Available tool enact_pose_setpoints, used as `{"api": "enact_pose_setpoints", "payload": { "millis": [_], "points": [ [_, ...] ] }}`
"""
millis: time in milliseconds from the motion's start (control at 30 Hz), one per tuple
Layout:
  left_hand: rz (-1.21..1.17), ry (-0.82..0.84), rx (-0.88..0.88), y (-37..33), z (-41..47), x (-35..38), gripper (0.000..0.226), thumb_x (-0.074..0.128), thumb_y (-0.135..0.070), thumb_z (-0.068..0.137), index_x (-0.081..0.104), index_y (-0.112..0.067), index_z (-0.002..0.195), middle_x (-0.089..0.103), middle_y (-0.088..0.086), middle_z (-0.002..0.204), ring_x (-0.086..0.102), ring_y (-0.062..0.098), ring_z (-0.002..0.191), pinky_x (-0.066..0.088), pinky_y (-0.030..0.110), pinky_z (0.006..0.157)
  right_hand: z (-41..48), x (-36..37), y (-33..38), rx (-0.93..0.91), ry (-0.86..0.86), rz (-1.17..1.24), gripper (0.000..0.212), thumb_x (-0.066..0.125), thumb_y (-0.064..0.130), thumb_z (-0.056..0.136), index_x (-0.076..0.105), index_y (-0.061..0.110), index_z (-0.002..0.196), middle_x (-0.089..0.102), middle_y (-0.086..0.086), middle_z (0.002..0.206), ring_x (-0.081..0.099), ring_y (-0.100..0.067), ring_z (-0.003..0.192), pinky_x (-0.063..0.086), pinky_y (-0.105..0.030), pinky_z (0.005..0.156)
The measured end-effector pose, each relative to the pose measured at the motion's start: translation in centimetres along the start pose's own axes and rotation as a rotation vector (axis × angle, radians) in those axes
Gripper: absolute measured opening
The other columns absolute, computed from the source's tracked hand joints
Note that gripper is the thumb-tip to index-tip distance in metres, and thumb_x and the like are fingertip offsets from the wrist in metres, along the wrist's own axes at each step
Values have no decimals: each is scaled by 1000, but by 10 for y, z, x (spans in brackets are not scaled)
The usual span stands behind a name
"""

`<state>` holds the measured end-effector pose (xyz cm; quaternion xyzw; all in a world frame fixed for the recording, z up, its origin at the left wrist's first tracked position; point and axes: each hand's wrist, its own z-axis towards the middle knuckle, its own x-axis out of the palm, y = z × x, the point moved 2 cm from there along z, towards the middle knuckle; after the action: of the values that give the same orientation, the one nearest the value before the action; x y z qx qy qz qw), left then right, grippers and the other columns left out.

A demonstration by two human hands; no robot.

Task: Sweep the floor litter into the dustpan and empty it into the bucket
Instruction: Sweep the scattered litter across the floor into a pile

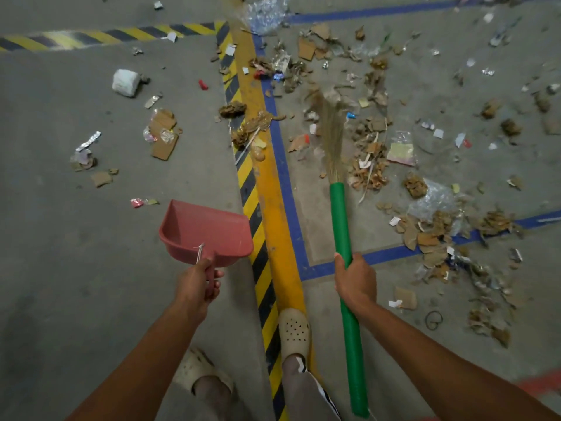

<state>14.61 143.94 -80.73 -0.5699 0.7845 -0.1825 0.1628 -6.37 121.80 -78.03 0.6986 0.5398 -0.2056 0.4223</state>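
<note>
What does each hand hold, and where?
The left hand grips the red plastic dustpan by its handle; the right hand grips the grass broom's green handle.

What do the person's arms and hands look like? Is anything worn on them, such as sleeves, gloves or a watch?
No sleeves show on the left arm or the right arm; both are bare up to the picture's edge. The left hand and the right hand wear no gloves. No watch, ring or wristband is visible.

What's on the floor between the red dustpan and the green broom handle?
In the head view, three painted lines run between dustpan and broom handle: a black-and-yellow hazard stripe, an orange band and a blue line.
</note>
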Motion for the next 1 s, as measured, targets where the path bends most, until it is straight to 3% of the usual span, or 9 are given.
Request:
{"api": "enact_pose_setpoints", "payload": {
  "millis": [133,267,400,533,667,833,900,1000],
  "points": [
    [-81,-28,-8,3,12,-40,18,54,-20,99,57,-6,109,56,9,68,45,10,35,35,14,35,-15,21,29,-128,26,-41,36,51,40,102,61,5,103,62,-7,86,59,-25,78,42,-32,61],
    [-150,-73,-28,4,16,-93,13,54,-19,99,59,-8,96,56,8,64,43,9,35,33,14,36,-41,62,64,-239,105,-82,36,50,49,99,60,14,97,65,-8,82,66,-29,75,57,-43,66],
    [-197,-166,-15,5,17,-163,17,57,-21,97,60,-8,85,57,7,63,44,11,38,33,18,36,-77,113,106,-326,225,-162,44,50,61,90,60,18,95,68,-9,77,69,-32,71,59,-47,66],
    [-254,-245,-11,9,24,-235,20,56,-22,98,59,-7,85,56,7,62,43,9,35,33,16,35,-118,171,145,-419,369,-235,32,60,52,92,59,20,95,70,-13,81,69,-34,73,58,-45,67],
    [-282,-297,-21,15,30,-294,19,56,-23,98,60,-7,88,57,7,63,44,9,35,34,16,35,-146,230,173,-463,498,-371,36,59,52,90,60,17,94,71,-12,84,70,-33,74,59,-46,68],
    [-304,-371,-29,25,36,-333,19,57,-21,98,60,-8,84,58,6,56,43,9,33,33,15,35,-146,278,199,-269,629,-349,37,70,39,89,63,6,74,72,-19,72,70,-34,57,56,-38,55],
    [-310,-376,-39,29,39,-340,19,55,-19,98,60,-8,83,58,3,50,42,8,32,32,14,34,-132,283,198,-144,585,-269,39,71,34,90,62,2,70,68,-19,67,64,-32,52,53,-37,53],
    [-301,-352,-56,31,47,-341,20,53,-18,99,59,-8,83,58,2,48,42,7,30,30,13,33,-101,275,186,36,452,-70,37,70,29,92,62,-6,83,62,-20,64,59,-28,49,52,-38,53]
  ]
}}
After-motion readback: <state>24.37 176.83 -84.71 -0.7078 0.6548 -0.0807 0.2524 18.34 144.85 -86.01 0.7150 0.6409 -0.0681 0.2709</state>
